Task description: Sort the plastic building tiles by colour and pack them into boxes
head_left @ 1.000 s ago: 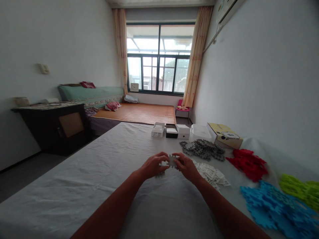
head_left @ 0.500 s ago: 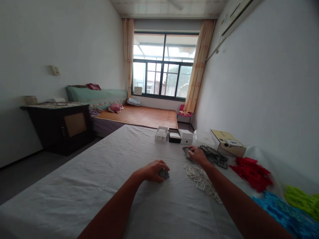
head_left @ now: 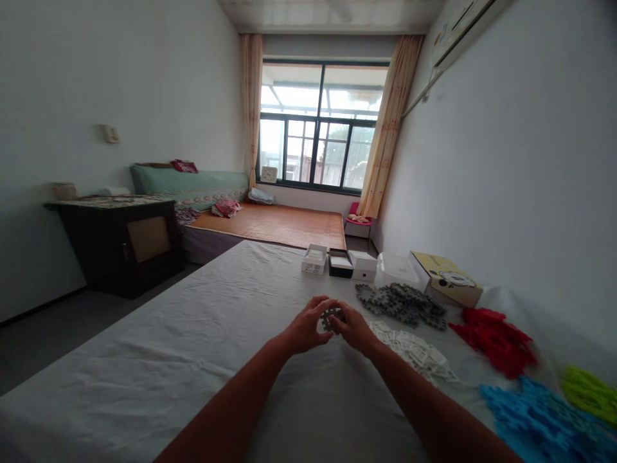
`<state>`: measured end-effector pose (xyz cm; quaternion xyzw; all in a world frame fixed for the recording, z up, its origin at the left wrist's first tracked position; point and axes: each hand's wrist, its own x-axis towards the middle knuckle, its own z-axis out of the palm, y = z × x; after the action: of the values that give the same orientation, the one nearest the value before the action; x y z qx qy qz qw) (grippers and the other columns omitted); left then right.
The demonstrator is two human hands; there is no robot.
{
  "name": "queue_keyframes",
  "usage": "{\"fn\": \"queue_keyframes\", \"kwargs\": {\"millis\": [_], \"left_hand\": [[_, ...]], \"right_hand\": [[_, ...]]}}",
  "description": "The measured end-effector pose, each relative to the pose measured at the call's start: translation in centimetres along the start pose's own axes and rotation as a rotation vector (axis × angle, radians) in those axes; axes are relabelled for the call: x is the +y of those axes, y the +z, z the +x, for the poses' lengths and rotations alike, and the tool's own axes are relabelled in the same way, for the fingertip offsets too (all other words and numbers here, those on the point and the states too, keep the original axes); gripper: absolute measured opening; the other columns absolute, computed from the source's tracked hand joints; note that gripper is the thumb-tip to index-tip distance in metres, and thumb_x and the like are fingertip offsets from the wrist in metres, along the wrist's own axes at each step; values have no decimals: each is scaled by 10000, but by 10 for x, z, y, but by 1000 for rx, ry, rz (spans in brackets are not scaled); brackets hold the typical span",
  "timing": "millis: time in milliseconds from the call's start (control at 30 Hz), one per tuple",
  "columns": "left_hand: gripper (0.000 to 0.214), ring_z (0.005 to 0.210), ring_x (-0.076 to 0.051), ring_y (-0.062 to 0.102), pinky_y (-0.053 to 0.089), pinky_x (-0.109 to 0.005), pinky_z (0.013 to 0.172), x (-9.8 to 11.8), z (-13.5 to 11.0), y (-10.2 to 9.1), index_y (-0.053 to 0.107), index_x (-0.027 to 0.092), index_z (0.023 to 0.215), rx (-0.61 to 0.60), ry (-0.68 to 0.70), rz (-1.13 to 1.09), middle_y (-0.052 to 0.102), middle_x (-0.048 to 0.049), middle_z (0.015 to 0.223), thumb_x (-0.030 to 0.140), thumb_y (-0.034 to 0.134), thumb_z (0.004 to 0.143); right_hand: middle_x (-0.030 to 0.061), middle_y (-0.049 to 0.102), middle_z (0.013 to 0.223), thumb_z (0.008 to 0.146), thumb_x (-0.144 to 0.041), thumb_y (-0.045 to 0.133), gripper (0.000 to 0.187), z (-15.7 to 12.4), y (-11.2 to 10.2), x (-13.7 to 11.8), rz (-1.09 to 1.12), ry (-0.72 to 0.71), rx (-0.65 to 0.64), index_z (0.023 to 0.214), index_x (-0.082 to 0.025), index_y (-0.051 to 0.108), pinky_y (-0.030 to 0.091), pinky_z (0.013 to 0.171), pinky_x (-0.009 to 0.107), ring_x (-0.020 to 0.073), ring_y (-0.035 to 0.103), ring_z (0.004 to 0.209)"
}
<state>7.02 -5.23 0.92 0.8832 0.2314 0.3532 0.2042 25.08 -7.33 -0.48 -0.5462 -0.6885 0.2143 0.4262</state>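
Note:
Both hands meet over the white-sheeted surface (head_left: pixel 193 334), around a dark grey toothed plastic piece (head_left: pixel 331 319). My left hand (head_left: pixel 308 326) curves round its left side, thumb below and fingers above. From the right, my right hand (head_left: pixel 353 326) closes on the same spot with its fingers bent. Whether the grey part is one piece or two pressed together I cannot tell, as fingers hide much of it. Just right of my right hand lies a spread of white grid-like plastic pieces (head_left: pixel 415 347). Beyond them is a heap of grey toothed pieces (head_left: pixel 405 303).
Red pieces (head_left: pixel 496 339), blue pieces (head_left: pixel 544 418) and lime-green pieces (head_left: pixel 590 393) lie along the right side. At the back stand a white open box (head_left: pixel 314 260), a black box (head_left: pixel 340 265), a white box (head_left: pixel 363 266), a clear plastic tub (head_left: pixel 396 271) and a yellow carton (head_left: pixel 446 278).
My right hand has come back from the grey heap to meet my left hand. My left hand has moved slightly right and up with its grey piece.

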Motion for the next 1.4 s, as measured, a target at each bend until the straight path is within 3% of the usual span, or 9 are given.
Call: {"fn": "queue_keyframes", "kwargs": {"millis": [167,267,367,467,567,733,933,1233,1400], "left_hand": [[636,1273,-246,387,366,-411,1058,-15,-5,0,468,255,1308,-56,-109,107,401,-95,1378,204,683,712],[526,1236,-235,430,387,-397,1037,-25,-7,0,534,250,1245,-91,-126,153,444,-85,1348,178,645,736],[460,1199,-233,459,393,-393,1027,-32,-9,-1,565,249,1209,-94,-127,189,491,-74,1309,190,622,756],[402,1147,-226,492,397,-376,1014,-38,-10,-1,590,233,1179,-85,-132,212,554,-69,1237,189,588,780],[359,1117,-216,510,406,-354,995,-42,-10,0,607,232,1152,-83,-139,214,587,-61,1195,195,565,797],[294,1100,-209,516,400,-351,992,-44,-9,-1,624,238,1112,-108,-151,234,615,-54,1156,258,540,830],[251,1079,-208,516,394,-348,983,-39,-8,0,633,226,1055,-108,-164,306,626,-55,1117,292,481,867],[309,1148,-214,467,344,-376,1015,-34,-7,10,516,230,1174,-238,-252,493,526,-62,1256,282,398,893],[342,1185,-227,455,314,-382,1041,-26,-16,17,498,235,1213,-194,-286,526,512,-65,1296,306,402,893]], "right_hand": [[93,698,905,835,-280,483,333,41,-62,32,-511,96,219,1128,-157,583,469,762,315,208,655,819],[143,685,981,812,-246,511,346,58,-97,44,-587,103,258,1129,-131,588,437,846,361,250,633,921],[183,637,1118,796,-187,502,343,53,-111,44,-652,67,325,1116,-111,596,371,954,402,269,567,1061],[144,658,1087,805,-174,467,307,18,-99,27,-612,7,234,1064,-133,627,390,946,395,244,578,1020],[74,688,1000,842,-230,472,254,-40,-72,-8,-417,-90,-39,1020,-199,650,436,885,363,210,600,919],[18,656,1120,837,-290,569,260,-114,-36,-52,-301,-347,-404,1092,-299,622,388,936,338,208,525,1063],[6,686,1018,894,-228,471,198,-112,-36,-32,-248,-352,-272,955,-246,659,398,894,290,164,553,962],[25,704,900,867,-212,492,185,-111,-52,-16,-234,-373,-217,886,-209,676,424,834,262,155,582,874],[22,706,873,862,-213,501,188,-108,-55,-11,-251,-344,-204,863,-210,689,418,835,257,154,590,865]]}}
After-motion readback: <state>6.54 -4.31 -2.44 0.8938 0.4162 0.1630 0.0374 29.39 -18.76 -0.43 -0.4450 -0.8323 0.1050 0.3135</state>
